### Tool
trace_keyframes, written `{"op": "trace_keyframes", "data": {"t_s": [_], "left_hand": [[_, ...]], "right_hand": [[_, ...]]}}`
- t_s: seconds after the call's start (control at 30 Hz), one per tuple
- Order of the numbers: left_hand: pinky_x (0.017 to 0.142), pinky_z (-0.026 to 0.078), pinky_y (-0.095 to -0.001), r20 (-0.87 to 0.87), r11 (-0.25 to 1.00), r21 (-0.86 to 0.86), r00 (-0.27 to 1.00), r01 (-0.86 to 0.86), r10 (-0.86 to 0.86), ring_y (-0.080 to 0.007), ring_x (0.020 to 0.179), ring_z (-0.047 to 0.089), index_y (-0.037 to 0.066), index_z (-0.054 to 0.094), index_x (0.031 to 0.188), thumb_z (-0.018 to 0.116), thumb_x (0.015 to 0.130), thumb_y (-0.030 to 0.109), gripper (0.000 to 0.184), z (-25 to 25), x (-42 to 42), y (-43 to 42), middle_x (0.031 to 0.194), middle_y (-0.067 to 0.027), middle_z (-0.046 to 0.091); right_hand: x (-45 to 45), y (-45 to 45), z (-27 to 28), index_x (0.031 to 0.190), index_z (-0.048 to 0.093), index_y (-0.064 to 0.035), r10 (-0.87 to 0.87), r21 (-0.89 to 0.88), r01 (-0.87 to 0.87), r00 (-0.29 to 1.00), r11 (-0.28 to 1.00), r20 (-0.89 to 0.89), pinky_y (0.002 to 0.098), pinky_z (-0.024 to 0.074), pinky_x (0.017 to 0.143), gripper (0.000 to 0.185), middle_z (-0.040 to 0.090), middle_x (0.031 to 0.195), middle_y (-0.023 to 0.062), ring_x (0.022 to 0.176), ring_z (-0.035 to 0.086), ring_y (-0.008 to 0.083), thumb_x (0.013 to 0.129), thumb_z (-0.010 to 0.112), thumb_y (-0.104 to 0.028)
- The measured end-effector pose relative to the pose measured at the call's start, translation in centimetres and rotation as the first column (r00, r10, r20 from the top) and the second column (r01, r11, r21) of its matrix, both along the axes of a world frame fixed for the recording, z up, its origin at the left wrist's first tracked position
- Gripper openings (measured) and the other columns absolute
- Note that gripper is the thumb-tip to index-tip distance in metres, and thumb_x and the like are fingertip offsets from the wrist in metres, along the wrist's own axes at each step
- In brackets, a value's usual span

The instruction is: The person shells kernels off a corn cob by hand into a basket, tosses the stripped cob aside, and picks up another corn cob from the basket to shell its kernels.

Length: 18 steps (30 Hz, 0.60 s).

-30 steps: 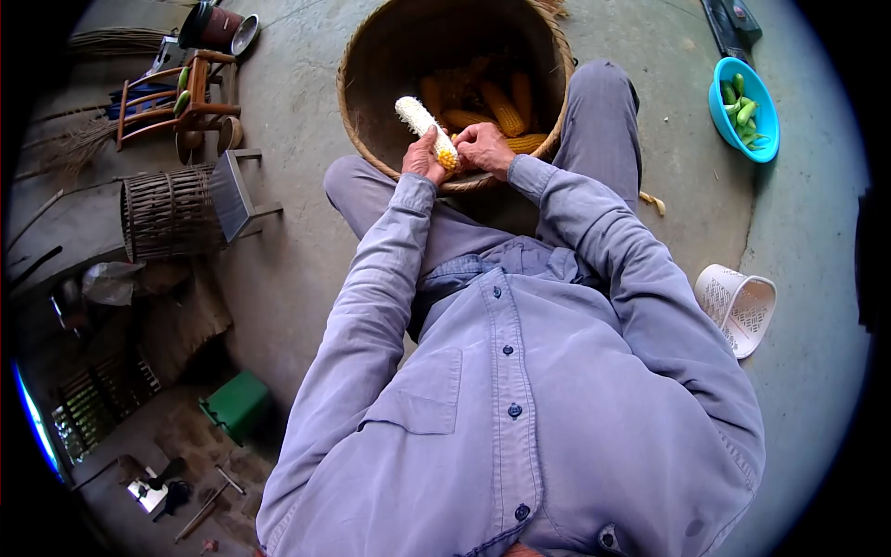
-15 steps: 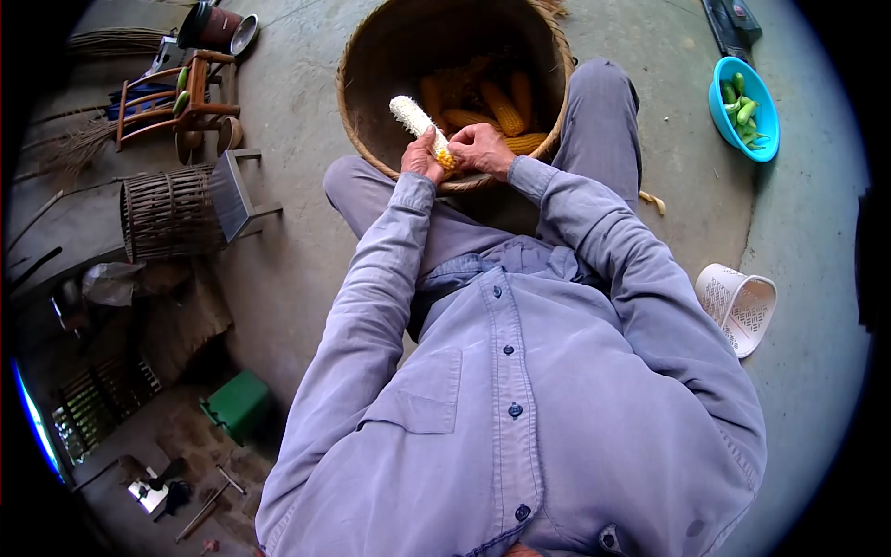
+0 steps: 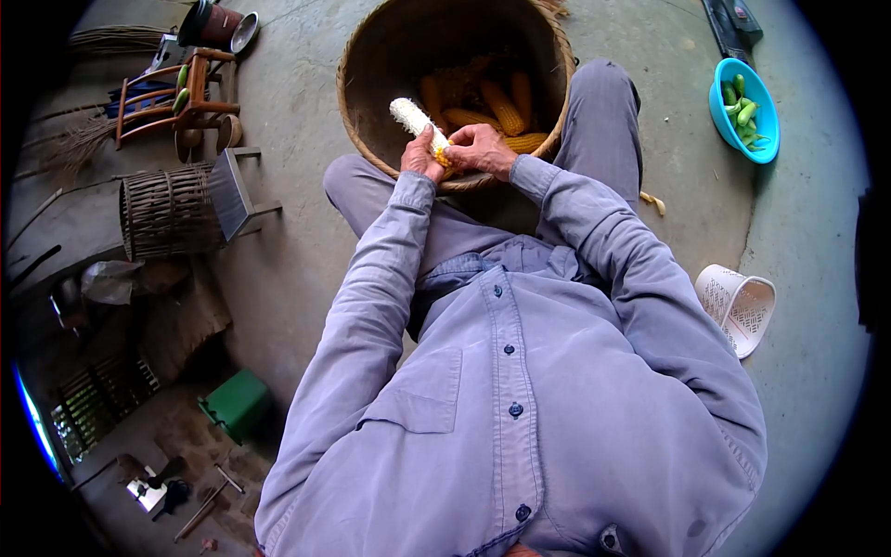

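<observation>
A corn cob (image 3: 409, 114), bare and white along most of its length, has some yellow kernels left at its near end. My left hand (image 3: 422, 156) is wrapped round that lower end, the cob pointing up and to the left. Fingers of my right hand (image 3: 484, 151) press together against the kernels; whether loose kernels are between them is hidden. Both hands are over the near rim of a deep woven basket (image 3: 348, 110), which stands between my knees. Inside it lie several yellow ears of corn (image 3: 502, 107).
At right are a turquoise bowl (image 3: 774, 121) of green vegetables and a white perforated basket (image 3: 742, 316). On the left stand a wooden chair (image 3: 200, 97), a wicker basket (image 3: 167, 212), a small stool (image 3: 239, 195) and a green bin (image 3: 235, 406). A pale scrap (image 3: 653, 202) lies beside my right knee.
My right hand has shifted slightly left over the cob's kernel end and covers more of it. The left hand keeps its hold, and the cob's tip has dipped a little.
</observation>
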<state>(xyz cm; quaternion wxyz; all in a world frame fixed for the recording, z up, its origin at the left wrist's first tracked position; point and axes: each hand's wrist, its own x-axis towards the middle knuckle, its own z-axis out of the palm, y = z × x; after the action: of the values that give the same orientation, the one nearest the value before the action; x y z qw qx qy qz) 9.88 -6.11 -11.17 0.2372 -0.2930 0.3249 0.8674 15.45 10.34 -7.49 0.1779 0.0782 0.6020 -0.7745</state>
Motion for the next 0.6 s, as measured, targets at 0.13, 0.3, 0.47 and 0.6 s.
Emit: {"op": "trace_keyframes", "data": {"t_s": [0.13, 0.3, 0.47, 0.6], "left_hand": [[0.087, 0.051, -0.0503, 0.001, 1.000, 0.026, 1.000, 0.016, -0.016, -0.0301, 0.092, 0.059, -0.002, 0.052, 0.115, 0.064, 0.093, 0.019, 0.033, 0.9, 0.1, 0.1, 0.098, -0.0146, 0.059], [0.088, 0.050, -0.0505, 0.006, 1.000, -0.026, 1.000, 0.016, -0.016, -0.0305, 0.094, 0.058, -0.002, 0.051, 0.117, 0.063, 0.093, 0.019, 0.034, 2.8, 0.7, 0.5, 0.100, -0.0156, 0.058], [0.089, 0.048, -0.0497, 0.014, 1.000, -0.022, 1.000, -0.022, 0.023, -0.0306, 0.095, 0.057, -0.002, 0.050, 0.118, 0.063, 0.093, 0.019, 0.035, -0.2, -0.1, 0.1, 0.101, -0.0156, 0.058], [0.089, 0.049, -0.0500, 0.041, 1.000, 0.011, 0.999, -0.013, 0.012, -0.0303, 0.095, 0.057, 0.000, 0.050, 0.119, 0.063, 0.093, 0.018, 0.034, 0.2, -0.2, 0.0, 0.101, -0.0151, 0.058]], "right_hand": [[-0.2, 0.0, -0.3, 0.097, 0.065, 0.0058, -0.092, -0.055, 0.098, 0.990, 0.994, 0.106, 0.0257, 0.0540, 0.060, 0.028, 0.067, 0.086, 0.0090, 0.068, 0.064, 0.0130, 0.082, 0.070, -0.017], [-0.1, -0.1, 0.8, 0.098, 0.066, 0.0045, -0.064, -0.022, 0.067, 0.992, 0.998, 0.104, 0.0274, 0.0551, 0.064, 0.031, 0.068, 0.087, 0.0120, 0.068, 0.064, 0.0145, 0.079, 0.071, -0.019], [0.1, -0.2, -0.1, 0.099, 0.066, 0.0046, 0.001, 0.155, 0.017, 0.993, 0.988, -0.115, 0.0291, 0.0542, 0.073, 0.033, 0.068, 0.089, 0.0123, 0.079, 0.065, 0.0170, 0.078, 0.074, -0.020], [0.1, 0.1, 0.1, 0.098, 0.066, 0.0051, -0.032, -0.012, 0.031, 0.999, 0.999, -0.029, 0.0288, 0.0554, 0.069, 0.028, 0.068, 0.085, 0.0121, 0.073, 0.065, 0.0169, 0.080, 0.070, -0.016]]}}
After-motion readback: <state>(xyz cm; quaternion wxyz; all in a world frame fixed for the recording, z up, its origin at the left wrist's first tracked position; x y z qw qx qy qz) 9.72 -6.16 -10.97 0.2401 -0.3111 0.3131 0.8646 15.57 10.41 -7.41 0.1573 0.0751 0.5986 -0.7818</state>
